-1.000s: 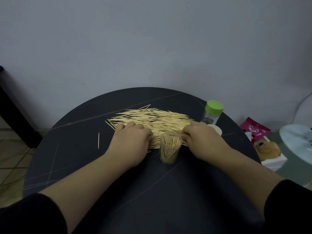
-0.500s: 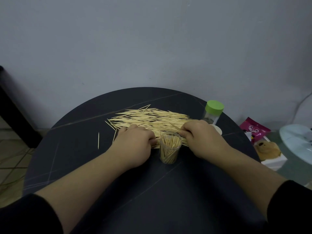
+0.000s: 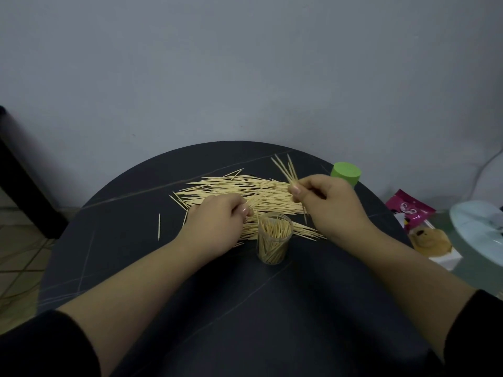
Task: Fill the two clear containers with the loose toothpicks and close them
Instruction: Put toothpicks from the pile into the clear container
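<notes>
Judging us midway: our right hand [image 3: 332,205] pinches several toothpicks [image 3: 284,168]; left hand [image 3: 217,227] curls on the pile [image 3: 226,185], grip unclear; clear container [image 3: 273,246] between them nearly full, unclosed.

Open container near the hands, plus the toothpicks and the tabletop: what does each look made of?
Open container: clear and glossy, likely plastic; the sticks inside show through its wall.
Toothpicks: pale wood or bamboo, matte, thin with pointed ends.
Tabletop: dark and smooth with thin pale veins, so stone or a stone-look surface; which of the two cannot be told.
</notes>
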